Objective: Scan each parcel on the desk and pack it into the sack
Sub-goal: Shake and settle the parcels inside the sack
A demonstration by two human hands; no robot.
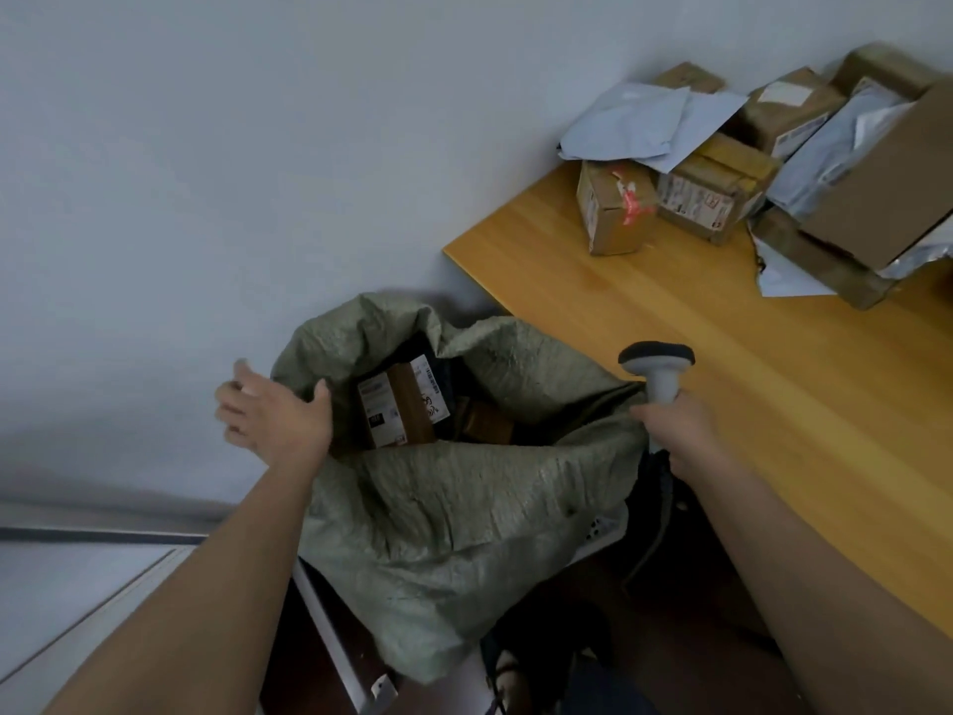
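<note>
A grey-green woven sack [454, 513] stands open on the floor beside the wooden desk [732, 384]. Inside it lies a brown cardboard parcel [402, 405] with white labels, and darker parcels sit next to it. My left hand [273, 410] hovers at the sack's left rim with fingers spread, holding nothing. My right hand [680, 430] grips the handle of a grey barcode scanner [657, 366] at the sack's right rim. A heap of parcels [763, 162], both cardboard boxes and grey mailer bags, lies on the far right part of the desk.
A grey wall fills the left and the background. Below the sack there is a white frame [335, 637] and dark floor. The scanner's cable [650, 549] hangs down beside the desk edge. A small taped box [613, 209] stands nearest the desk's left edge.
</note>
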